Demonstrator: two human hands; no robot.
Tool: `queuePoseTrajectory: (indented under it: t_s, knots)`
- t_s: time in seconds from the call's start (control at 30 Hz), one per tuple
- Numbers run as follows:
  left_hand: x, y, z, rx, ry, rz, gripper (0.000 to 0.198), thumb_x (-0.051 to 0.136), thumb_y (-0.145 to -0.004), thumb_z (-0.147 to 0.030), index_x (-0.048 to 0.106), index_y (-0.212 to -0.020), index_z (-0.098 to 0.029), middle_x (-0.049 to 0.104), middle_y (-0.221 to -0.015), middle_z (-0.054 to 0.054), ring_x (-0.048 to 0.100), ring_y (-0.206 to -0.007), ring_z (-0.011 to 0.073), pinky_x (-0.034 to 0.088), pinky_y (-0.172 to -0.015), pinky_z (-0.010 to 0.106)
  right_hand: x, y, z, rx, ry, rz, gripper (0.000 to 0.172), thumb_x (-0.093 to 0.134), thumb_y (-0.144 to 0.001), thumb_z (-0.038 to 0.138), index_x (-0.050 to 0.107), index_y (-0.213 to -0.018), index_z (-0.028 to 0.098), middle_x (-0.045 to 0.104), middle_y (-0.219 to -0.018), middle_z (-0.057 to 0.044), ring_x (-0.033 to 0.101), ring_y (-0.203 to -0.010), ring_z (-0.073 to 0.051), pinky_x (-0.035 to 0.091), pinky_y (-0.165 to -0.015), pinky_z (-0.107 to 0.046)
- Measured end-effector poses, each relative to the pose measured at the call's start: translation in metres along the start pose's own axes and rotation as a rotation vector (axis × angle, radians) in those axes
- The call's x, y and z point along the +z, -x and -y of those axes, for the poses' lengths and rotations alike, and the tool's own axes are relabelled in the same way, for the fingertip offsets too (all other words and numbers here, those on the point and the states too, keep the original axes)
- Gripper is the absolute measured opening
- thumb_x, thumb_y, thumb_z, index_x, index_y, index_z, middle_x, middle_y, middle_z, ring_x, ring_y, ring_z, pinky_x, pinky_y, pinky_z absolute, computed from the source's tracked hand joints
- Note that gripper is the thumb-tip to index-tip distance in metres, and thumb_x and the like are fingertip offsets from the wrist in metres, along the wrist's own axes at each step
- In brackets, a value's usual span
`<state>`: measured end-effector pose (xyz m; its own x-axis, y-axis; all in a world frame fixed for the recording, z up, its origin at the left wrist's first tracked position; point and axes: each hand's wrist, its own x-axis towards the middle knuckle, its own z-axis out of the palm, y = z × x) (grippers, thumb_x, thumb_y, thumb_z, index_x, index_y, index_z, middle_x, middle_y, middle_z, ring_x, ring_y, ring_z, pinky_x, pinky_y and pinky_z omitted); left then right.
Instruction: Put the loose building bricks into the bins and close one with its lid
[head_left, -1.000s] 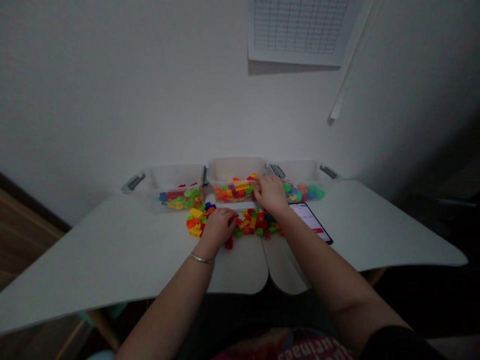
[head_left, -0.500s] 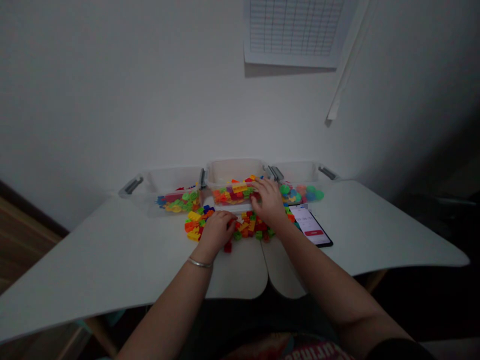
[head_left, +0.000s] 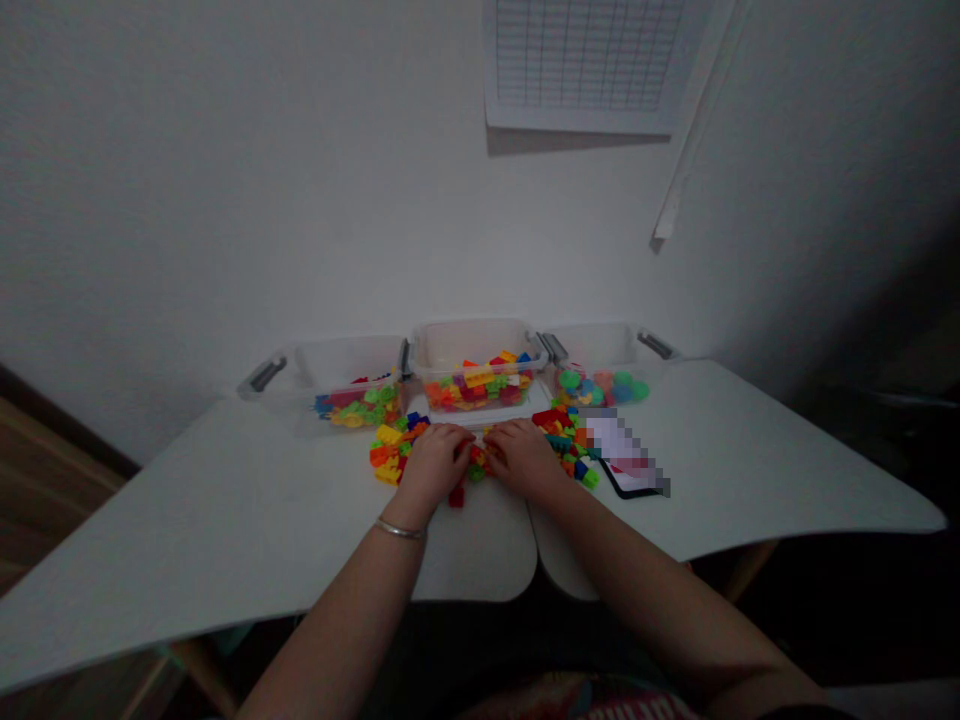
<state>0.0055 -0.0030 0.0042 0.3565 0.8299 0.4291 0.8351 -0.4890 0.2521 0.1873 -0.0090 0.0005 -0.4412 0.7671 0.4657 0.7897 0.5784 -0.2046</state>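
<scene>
Both hands sit at the centre of the frame: our left hand [head_left: 433, 462] and our right hand [head_left: 521, 457] lie side by side, palms down, fingers curled over the loose bricks [head_left: 564, 440] on the white table [head_left: 225, 500] (we cannot tell whether either one actually grips a brick). The heap spills out past both hands, just below the left tub [head_left: 330, 365], middle tub [head_left: 480, 340] and right tub [head_left: 600, 345], all holding coloured pieces. A phone [head_left: 634, 470] lies right of the heap.

Clear bins, three, set in a row at the wall: left bin [head_left: 300, 362], middle bin [head_left: 465, 338], right bin [head_left: 600, 342], each part-filled with coloured pieces. Phone [head_left: 627, 460], laid on white surface [head_left: 225, 500]. Grid chart [head_left: 585, 60], hung above.
</scene>
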Motion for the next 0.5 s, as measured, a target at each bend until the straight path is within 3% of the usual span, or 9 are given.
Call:
queuePoseTrajectory:
  t_s: [0.17, 0.5]
  knots:
    - [-0.0014, 0.0004, -0.0006, -0.006, 0.005, 0.004, 0.021, 0.055, -0.086, -0.019, 0.071, -0.099, -0.017, 0.071, -0.1, 0.009, 0.061, -0.099, 0.0232, 0.048, -0.093, 0.039, -0.0024, 0.0028, 0.0012, -0.005, -0.029, -0.007, 0.024, 0.062, -0.085, 0.035, 0.068, -0.101, 0.018, 0.069, -0.106, -0.009, 0.058, -0.103, -0.023, 0.041, -0.097, -0.039]
    - [-0.0038, -0.0004, -0.001, -0.013, 0.003, 0.014, 0.021, 0.055, -0.086, -0.018, 0.071, -0.099, -0.016, 0.071, -0.1, 0.009, 0.061, -0.099, 0.0235, 0.048, -0.093, 0.039, -0.0085, 0.0062, 0.0038, -0.031, -0.007, 0.039, 0.023, 0.07, -0.076, 0.031, 0.063, -0.094, 0.019, 0.064, -0.105, -0.009, 0.056, -0.101, -0.025, 0.044, -0.092, -0.038]
